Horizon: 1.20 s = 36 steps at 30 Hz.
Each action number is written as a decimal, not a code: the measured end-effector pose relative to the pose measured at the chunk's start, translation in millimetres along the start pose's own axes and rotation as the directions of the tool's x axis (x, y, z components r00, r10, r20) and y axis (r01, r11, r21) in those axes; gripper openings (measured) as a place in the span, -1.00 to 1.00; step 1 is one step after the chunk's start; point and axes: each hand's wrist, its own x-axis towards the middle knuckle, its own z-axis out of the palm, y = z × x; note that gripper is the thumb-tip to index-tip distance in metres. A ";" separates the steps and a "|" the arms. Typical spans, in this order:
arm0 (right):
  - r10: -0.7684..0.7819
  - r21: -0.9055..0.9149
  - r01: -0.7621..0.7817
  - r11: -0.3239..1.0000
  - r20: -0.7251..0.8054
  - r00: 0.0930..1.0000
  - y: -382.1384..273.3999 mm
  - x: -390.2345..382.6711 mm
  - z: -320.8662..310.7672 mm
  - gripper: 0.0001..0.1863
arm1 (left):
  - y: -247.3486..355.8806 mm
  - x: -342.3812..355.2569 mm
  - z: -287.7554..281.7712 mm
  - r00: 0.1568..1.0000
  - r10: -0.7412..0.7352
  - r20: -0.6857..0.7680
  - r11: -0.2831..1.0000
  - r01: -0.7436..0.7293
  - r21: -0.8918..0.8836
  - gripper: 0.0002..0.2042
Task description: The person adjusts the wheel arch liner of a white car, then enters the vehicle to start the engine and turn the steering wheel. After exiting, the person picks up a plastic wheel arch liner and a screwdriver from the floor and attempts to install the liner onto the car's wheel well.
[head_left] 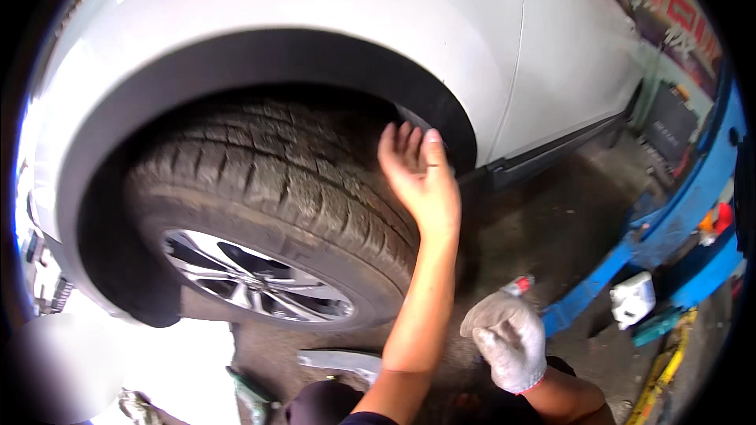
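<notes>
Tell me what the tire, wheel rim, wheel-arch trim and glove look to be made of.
Tire: matte black rubber, judging by its grooved, dusty tread.
Wheel rim: probably metal alloy; the silvery spokes shine.
Wheel-arch trim: likely plastic, smooth and dull black beside the glossy white panel.
Glove: apparently fabric, pale and matte.

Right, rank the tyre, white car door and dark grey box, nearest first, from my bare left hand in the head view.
1. Tyre, beside the left hand
2. White car door, upper right
3. Dark grey box, far right
</notes>
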 end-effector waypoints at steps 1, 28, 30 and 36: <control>0.058 -0.059 -0.060 0.996 -0.031 0.998 20.0 -6.3 -12.1 -0.92 | -3.8 0.5 0.3 1.000 -0.004 -0.012 1.000 0.004 -0.007 -0.52; 0.207 0.285 -0.127 0.950 -0.269 0.941 128.0 88.0 44.0 -0.95 | 95.9 90.4 -15.1 1.000 -0.011 0.017 0.928 0.003 0.372 -0.62; 0.234 0.311 -0.149 0.939 -0.255 0.938 126.9 85.6 45.1 -0.96 | 94.4 90.1 -15.7 1.000 -0.011 0.020 0.955 0.004 0.298 -0.64; 0.168 0.197 -0.101 0.975 -0.362 0.917 136.8 86.2 44.6 -0.93 | 103.9 89.2 -11.8 0.992 -0.042 0.118 0.893 -0.016 0.450 -0.69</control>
